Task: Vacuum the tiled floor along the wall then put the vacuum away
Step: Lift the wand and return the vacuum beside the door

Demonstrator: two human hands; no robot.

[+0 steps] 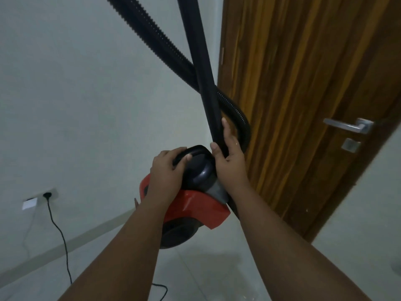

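A red and black canister vacuum (195, 205) is held up off the pale tiled floor (206, 268) in front of me. My left hand (167, 170) grips the black carry handle (195, 149) on its top. My right hand (227, 153) holds the smooth black wand (199, 61), which rises to the top edge. The ribbed black hose (152, 33) crosses behind the wand and loops round beside my right hand.
A wooden door (303, 94) with a metal lever handle (349, 126) stands close on the right. On the left wall, a black power cord (60, 233) runs from a socket (46, 194) down to the floor.
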